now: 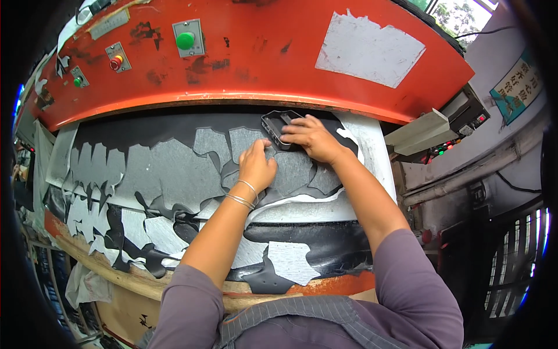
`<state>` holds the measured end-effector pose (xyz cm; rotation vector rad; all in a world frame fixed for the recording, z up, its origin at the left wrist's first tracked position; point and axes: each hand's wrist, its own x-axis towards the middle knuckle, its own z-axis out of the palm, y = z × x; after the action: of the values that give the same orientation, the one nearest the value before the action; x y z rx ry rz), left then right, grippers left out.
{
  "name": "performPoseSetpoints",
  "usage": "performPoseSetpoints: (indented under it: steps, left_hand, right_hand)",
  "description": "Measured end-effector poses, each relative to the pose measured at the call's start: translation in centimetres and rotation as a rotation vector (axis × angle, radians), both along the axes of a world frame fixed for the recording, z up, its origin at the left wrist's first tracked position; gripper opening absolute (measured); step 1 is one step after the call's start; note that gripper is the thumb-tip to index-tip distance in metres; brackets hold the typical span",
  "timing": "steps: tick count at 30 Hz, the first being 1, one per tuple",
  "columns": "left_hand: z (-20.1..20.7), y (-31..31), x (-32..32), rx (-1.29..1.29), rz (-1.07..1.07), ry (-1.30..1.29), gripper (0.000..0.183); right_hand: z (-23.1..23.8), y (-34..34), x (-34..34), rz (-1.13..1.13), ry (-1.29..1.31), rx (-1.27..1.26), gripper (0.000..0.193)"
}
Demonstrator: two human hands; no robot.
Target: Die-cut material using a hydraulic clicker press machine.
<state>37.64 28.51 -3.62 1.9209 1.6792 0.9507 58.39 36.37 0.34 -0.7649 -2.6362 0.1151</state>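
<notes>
Head cam (L of pair, fisheye) looks down & fwd, close over white board [314,212]; red machine front [261,78] opp.

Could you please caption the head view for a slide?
Right hand on a cutting die, left hand nearby, before a red press.

Matt black sheet [168,123], scuffed, glossy red panel [261,67]

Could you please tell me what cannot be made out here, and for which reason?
In the head view:
Far edge of the black sheet: hidden beneath the red machine front.
Inside of the black tray-like frame: dark, partly covered by the right grip; a bottom cannot be confirmed.
Fingertips of the left grip: blurred; contact with the frame is unclear.
Rest of the purple shirt: cut off by the picture's lower edge.
</notes>
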Motion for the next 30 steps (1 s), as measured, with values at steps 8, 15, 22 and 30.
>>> performPoseSetpoints:
  steps: [8, 15, 22, 30]
  left_hand:
    - [-0.7, 0.3, 1.1, 0.087, -0.005, 0.067, 0.035]
    - [-0.9, 0.1, 1.1, 0.073, -0.005, 0.05, 0.035]
    - [-0.7, 0.8, 1.2, 0.062, 0.001, -0.007, 0.036]
    - [-0.6, 1.0, 1.0, 0.089, -0.015, 0.016, 0.035]
  right_hand:
    - [-3.0, -0.5, 3.0, -0.446, 0.198, -0.264, 0.042]
    - [-3.3, -1.9, 2.1, -0.464, 0.16, -0.255, 0.061]
    - [-4.0, -2.9, -0.2, -0.64, 0.193, -0.021, 0.078]
    - [-4.1, -2.0, 0.0, -0.591, 0.258, -0.004, 0.072]
